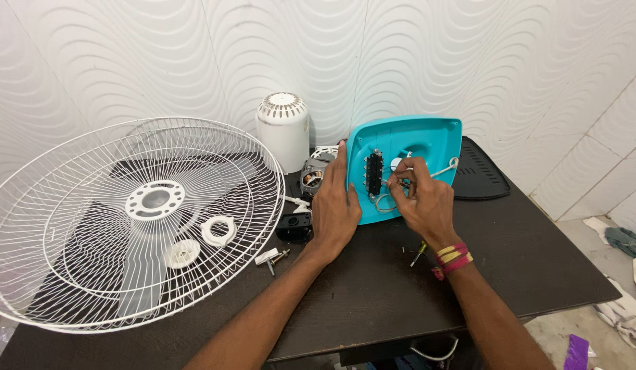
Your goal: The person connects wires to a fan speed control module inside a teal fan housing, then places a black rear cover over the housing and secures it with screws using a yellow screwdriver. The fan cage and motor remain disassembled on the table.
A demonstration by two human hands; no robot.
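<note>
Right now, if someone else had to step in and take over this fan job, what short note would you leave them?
Left hand: steadies the turquoise plastic fan housing panel, stood on edge on the dark wooden table.
Right hand: fingertips pinch thin white wires at the panel's inner face, beside its black switch strip.
Done: white wire fan guard, white motor cover and motor lie apart; loose screws by the guard.
Left: wiring and reassembly, seemingly.

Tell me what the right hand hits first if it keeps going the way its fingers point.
The right hand points up and left, fingers pinching at white wires. Straight on it would probably meet the black switch block on the teal panel, which the left hand steadies. Depth is hard to judge.
</note>
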